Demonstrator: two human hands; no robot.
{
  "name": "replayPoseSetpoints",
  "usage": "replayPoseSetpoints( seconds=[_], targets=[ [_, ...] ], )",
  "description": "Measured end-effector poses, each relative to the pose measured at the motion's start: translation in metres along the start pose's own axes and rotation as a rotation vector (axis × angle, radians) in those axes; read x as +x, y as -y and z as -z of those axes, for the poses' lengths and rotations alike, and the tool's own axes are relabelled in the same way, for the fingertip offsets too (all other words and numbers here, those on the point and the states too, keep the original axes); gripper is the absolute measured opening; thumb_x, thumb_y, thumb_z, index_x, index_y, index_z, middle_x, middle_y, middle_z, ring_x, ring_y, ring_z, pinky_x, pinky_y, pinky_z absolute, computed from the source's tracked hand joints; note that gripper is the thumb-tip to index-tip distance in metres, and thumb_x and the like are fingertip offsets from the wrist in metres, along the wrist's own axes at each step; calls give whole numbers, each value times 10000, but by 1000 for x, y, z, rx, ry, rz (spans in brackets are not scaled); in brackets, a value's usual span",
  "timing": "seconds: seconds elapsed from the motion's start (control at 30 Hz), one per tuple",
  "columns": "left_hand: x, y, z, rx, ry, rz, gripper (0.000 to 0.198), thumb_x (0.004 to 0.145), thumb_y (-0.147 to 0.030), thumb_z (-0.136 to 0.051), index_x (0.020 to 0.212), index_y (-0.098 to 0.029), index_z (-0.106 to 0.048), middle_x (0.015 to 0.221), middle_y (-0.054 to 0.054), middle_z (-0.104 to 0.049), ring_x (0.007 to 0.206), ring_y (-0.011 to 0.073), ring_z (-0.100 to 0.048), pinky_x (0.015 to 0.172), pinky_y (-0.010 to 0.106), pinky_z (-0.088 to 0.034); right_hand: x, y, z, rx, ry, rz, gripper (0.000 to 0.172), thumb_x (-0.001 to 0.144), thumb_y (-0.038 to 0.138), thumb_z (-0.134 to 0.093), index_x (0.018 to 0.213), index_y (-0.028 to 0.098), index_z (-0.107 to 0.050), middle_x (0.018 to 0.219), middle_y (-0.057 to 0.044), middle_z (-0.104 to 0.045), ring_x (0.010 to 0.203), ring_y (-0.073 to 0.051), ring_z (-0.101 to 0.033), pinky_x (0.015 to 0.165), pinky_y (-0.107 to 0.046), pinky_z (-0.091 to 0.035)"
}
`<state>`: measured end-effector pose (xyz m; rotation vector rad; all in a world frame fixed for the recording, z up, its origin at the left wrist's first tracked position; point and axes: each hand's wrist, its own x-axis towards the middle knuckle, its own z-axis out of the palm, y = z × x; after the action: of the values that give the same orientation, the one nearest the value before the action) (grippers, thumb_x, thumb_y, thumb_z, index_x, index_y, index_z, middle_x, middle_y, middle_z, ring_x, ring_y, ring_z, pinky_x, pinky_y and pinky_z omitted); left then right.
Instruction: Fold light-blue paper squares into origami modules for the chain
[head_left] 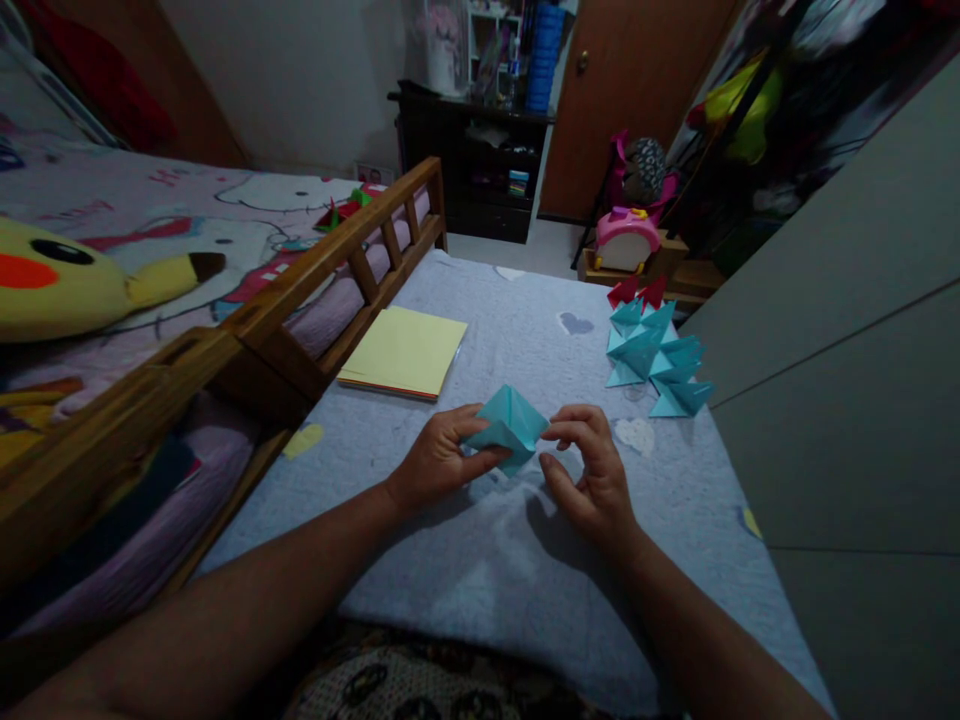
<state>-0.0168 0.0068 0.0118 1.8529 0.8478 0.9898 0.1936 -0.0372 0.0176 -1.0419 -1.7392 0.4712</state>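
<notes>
A light blue sheet of origami paper [511, 420], folded into a diamond shape, is held above the cloth-covered surface. My left hand [442, 452] pinches its left side, thumb in front and fingers behind. Close to the paper's right corner is my right hand [592, 470], its thumb and fingers apart with a gap between them; the fingertips are at the edge of the paper, and whether they touch it I cannot tell. Beyond my left hand lies a stack of square paper [405, 352], yellow on top. Several folded blue paper pieces [649, 350] stand at the right.
Red folded pieces [636, 292] sit behind the blue ones. A wooden rail [337, 240] runs along the left, with a bed and a yellow plush toy [75, 285] beyond. A pale panel [847, 350] borders the right side. A dark cabinet [469, 165] stands at the back.
</notes>
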Motion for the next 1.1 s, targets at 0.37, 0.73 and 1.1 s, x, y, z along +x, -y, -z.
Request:
replayPoseSetpoints(
  seconds=[0.37, 0.73, 1.1],
  targets=[
    [-1, -5, 0, 3, -27, -25, 142, 882, -308, -698, 848, -186, -761, 879, 54, -713, 805, 176, -653, 752, 309, -524, -5, -5, -10, -50, 43, -41, 157, 884, 146, -605, 988, 258, -639, 1201, -83, -531, 1118, -258, -560, 891, -444, -505],
    [-1, -4, 0, 48, -121, -52, 141, 867, -295, -717, 787, -181, -737, 780, 18, -678, 725, 149, -619, 694, 269, -506, -1, -1, -5, -88, -60, -84, 63, 879, 195, -632, 918, 242, -616, 1032, -57, -539, 1011, -228, -561, 843, -399, -490],
    [-2, -3, -3, 12, -107, -34, 181, 875, -330, -718, 799, -167, -740, 756, 24, -665, 704, 152, -613, 665, 263, -482, 3, 1, -10, 67, 36, -177, 49, 873, 201, -628, 824, 209, -628, 698, 32, -512, 624, -124, -505, 583, -257, -416]
  ],
)
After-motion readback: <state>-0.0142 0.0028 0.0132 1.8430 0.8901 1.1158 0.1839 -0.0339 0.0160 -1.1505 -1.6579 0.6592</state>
